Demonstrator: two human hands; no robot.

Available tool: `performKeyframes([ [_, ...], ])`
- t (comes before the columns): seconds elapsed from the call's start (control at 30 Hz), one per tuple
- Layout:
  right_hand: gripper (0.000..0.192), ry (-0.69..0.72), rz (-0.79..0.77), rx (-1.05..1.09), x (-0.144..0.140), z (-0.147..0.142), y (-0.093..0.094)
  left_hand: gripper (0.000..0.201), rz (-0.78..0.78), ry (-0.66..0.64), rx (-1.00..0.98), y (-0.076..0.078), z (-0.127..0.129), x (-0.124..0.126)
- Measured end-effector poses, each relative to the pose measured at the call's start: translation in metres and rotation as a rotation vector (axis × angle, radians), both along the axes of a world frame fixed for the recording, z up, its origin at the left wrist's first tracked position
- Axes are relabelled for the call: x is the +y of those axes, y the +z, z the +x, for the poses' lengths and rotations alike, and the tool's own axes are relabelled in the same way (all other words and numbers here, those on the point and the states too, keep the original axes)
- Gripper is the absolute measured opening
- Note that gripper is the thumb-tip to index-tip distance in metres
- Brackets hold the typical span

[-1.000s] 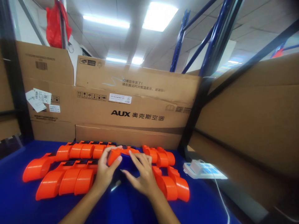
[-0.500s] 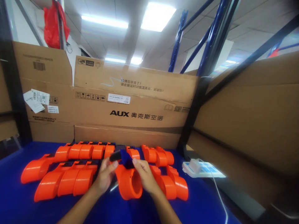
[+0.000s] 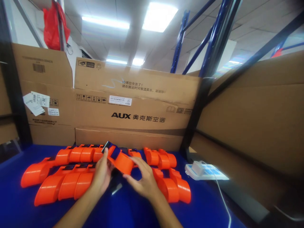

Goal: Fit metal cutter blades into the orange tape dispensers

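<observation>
Above the middle of the blue table I hold an orange plastic part [image 3: 123, 163] with a round, ring-like end and a dark blue strap [image 3: 115, 152] across its narrow end. My left hand [image 3: 102, 173] is closed on the narrow end, its thumb up by a black tip [image 3: 106, 146]. Around the wide ring end, my right hand [image 3: 142, 179] has its fingers behind and its thumb below. Similar orange parts [image 3: 48, 189] lie in rows to the left, several with dark pieces on top. More orange parts [image 3: 181, 190] lie to the right.
A blue cover [image 3: 133, 209] lies over the table. Behind it stands a cardboard panel [image 3: 95, 117], with black rack posts [image 3: 193, 126] at the sides. A white power strip [image 3: 209, 172] with a plug and cable sits at the right edge. Below my hands lies a small shiny piece [image 3: 117, 189].
The orange part has been raised and turned, so its ring no longer faces me and its strapped end points up left. Both hands have shifted with it; my right hand has moved onto the ring end.
</observation>
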State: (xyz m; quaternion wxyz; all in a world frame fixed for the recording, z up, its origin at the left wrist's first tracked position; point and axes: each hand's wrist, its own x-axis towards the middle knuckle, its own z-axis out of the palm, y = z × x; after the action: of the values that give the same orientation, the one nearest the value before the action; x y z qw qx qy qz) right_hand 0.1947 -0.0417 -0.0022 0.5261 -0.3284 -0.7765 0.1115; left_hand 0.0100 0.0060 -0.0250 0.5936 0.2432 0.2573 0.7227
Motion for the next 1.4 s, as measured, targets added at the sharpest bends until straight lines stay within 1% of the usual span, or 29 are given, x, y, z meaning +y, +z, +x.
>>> performKeyframes([
  [0.1,0.047,-0.097,-0.053,0.159,0.011,-0.002,-0.007,0.038,-0.003,-0.061,-0.007,0.002,0.003,-0.004],
  [0.17,0.04,-0.126,-0.119,0.357,0.022,-0.002,-0.01,0.043,0.008,-0.132,0.013,0.005,0.005,-0.007],
  [0.23,0.036,-0.154,-0.172,0.551,0.033,-0.002,-0.011,0.048,0.012,-0.169,0.043,0.006,0.006,-0.009],
  [0.27,0.036,-0.178,-0.187,0.614,0.038,-0.001,-0.011,0.049,0.012,-0.171,0.054,0.006,0.006,-0.01],
  [0.33,0.04,-0.235,-0.203,0.651,0.046,0.002,-0.012,0.05,0.013,-0.166,0.072,0.005,0.006,-0.01],
  [0.5,0.057,-0.429,-0.213,0.477,0.055,0.015,-0.015,0.05,0.046,-0.185,0.091,0.0,0.005,-0.01],
  [0.6,0.06,-0.57,-0.187,0.375,0.056,0.023,-0.016,0.05,0.054,-0.193,0.087,-0.001,0.004,-0.01],
  [0.67,0.059,-0.626,-0.163,0.322,0.057,0.027,-0.015,0.05,0.06,-0.192,0.082,-0.001,0.004,-0.011],
  [0.83,0.061,-0.693,-0.106,0.254,0.057,0.032,-0.011,0.048,0.071,-0.204,0.083,0.0,0.004,-0.011],
  [0.97,0.06,-0.733,-0.119,0.125,0.058,0.035,-0.012,0.048,0.067,-0.2,0.092,-0.001,0.003,-0.01],
  [1.2,0.051,-0.732,-0.191,-0.06,0.058,0.032,-0.016,0.045,0.09,-0.212,0.126,-0.002,0.005,-0.013],
  [1.4,0.05,-0.797,-0.305,-0.219,0.061,0.03,-0.019,0.046,0.085,-0.22,0.159,0.0,0.007,-0.016],
])
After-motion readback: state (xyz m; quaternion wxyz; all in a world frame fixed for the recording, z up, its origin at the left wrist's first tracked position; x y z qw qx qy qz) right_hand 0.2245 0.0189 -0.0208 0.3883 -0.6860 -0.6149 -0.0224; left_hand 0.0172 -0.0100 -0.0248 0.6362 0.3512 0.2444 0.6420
